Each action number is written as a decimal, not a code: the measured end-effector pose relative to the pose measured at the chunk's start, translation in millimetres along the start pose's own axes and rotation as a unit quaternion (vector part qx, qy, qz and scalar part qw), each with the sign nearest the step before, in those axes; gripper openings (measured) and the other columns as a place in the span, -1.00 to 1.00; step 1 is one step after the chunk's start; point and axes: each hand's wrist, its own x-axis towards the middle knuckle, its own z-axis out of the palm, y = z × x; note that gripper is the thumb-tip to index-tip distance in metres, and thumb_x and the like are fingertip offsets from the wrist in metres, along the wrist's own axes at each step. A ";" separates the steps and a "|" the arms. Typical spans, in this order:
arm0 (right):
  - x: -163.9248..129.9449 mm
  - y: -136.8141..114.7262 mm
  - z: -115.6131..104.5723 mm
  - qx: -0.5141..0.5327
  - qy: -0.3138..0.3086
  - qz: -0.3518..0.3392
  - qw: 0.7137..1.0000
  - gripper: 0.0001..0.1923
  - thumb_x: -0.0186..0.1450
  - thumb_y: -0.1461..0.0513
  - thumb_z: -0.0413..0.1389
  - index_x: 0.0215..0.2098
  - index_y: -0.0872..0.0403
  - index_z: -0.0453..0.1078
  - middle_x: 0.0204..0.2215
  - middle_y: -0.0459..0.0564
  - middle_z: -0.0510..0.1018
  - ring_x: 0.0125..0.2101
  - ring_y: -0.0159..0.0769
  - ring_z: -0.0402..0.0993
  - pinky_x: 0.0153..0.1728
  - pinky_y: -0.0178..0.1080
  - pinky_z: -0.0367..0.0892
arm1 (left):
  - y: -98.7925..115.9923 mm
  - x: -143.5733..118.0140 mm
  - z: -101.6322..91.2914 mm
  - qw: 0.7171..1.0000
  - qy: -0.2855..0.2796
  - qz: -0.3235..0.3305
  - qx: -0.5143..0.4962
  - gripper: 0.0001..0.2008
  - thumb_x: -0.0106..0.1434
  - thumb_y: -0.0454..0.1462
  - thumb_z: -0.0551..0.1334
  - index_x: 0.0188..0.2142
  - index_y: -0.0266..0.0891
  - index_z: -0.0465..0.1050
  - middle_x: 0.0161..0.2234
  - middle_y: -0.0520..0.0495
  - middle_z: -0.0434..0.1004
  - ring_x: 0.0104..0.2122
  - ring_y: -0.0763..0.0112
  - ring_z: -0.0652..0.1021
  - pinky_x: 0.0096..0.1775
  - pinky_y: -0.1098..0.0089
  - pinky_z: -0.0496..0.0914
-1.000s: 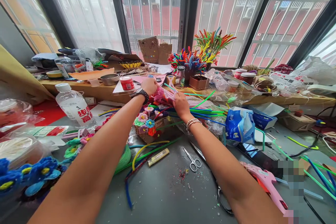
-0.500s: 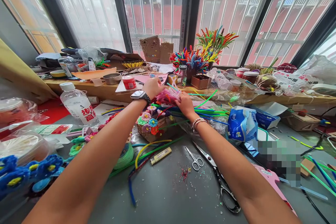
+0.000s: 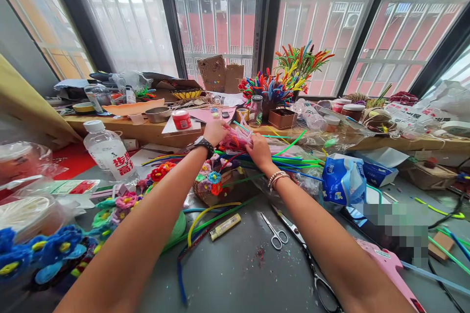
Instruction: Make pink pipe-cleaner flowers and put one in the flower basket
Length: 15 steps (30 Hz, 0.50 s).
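Hiding its fingertips among the tangle of pink stems (image 3: 237, 141), the left grip (image 3: 216, 131) is leaving its state unclear, and I cannot tell whether it is closing on anything. The right grip (image 3: 259, 150) is showing mainly its back, its fingers bending into the right edge of the tangle, so I cannot tell if it is pinching a stem. Both forearms are slanting inward from the bottom of the view, where they are being cut off, and the knuckles are facing up. The pink stems are lying between the two grips, just beside each. Nearer the person, a basket of small fuzzy flowers (image 3: 207, 182) is standing just below the tangle, while long green stems (image 3: 301, 162) are running out to the right past the right wrist. Farther out, a pale yellow lighter (image 3: 225, 227) and small scissors (image 3: 275, 238) are lying on the grey surface (image 3: 227, 279). The right forearm is partly covering the large scissors (image 3: 312, 264), and beyond it a pink glue gun (image 3: 389, 266) is lying near a pixelated patch that is masking whatever is underneath
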 end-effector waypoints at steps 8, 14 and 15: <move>-5.9 -0.7 0.8 0.012 0.028 0.001 1.000 -0.89 0.11 0.34 0.02 -0.36 0.13 0.29 -0.34 0.09 0.40 -0.26 -0.17 0.28 -0.21 -0.13 0.21 | -4.3 -25.7 -1.1 0.997 -0.017 0.004 -0.070 -0.77 0.06 -0.27 0.15 -0.35 -0.34 0.51 -0.47 -0.09 0.56 -0.49 0.42 0.51 -0.43 0.48 0.37; -13.6 -4.5 0.5 0.020 0.049 0.002 0.999 -0.92 0.12 0.33 0.01 -0.37 0.13 0.26 -0.37 0.10 0.39 -0.28 -0.15 0.26 -0.22 -0.13 0.21 | 0.3 -59.0 12.6 0.997 0.024 0.035 -0.058 -0.77 0.08 -0.32 0.12 -0.31 -0.25 0.51 -0.31 -0.05 0.56 -0.31 0.39 0.51 -0.20 0.47 0.33; -13.8 -6.0 -0.1 0.021 0.053 0.000 0.998 -0.90 0.11 0.31 0.01 -0.35 0.14 0.26 -0.36 0.11 0.38 -0.27 -0.14 0.26 -0.21 -0.12 0.20 | 0.1 -60.0 12.2 0.997 0.022 0.037 -0.057 -0.77 0.07 -0.34 0.12 -0.30 -0.25 0.51 -0.31 -0.05 0.56 -0.32 0.39 0.51 -0.20 0.48 0.33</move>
